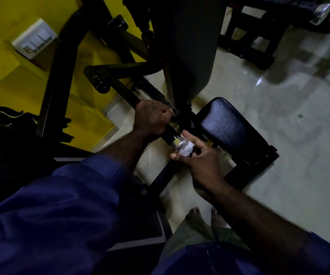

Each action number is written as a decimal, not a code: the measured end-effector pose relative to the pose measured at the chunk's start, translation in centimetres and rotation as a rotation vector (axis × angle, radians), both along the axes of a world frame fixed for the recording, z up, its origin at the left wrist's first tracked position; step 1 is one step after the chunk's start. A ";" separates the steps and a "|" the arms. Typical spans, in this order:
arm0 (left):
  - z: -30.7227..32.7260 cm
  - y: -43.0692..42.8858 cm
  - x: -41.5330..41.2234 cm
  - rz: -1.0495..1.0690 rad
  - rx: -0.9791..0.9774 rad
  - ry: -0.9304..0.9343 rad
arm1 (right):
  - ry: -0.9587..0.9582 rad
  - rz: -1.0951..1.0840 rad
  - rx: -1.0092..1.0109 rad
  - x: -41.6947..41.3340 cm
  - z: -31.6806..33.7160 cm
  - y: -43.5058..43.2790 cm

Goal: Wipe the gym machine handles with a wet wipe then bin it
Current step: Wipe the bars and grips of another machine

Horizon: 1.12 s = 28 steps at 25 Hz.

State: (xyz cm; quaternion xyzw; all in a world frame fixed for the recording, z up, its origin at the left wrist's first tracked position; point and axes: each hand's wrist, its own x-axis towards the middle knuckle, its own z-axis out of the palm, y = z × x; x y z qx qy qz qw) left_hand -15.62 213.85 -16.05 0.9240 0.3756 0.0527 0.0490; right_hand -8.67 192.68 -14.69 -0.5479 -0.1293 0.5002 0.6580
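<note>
While left hand [153, 118] clenches handle [170, 133], right hand [197, 155] presses wet wipe [187, 148] on chrome end cap [179, 143]: wiping step. Next: rub along grip.

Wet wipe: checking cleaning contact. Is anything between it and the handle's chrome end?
Nothing visible. The right hand holds the wet wipe directly against the chrome end of the handle; the left hand grips it higher up, clear of the wipe.
</note>
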 end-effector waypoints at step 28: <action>9.5 -11.1 29.0 0.012 -0.414 -0.328 | -0.245 -0.123 -0.036 37.2 10.6 -12.7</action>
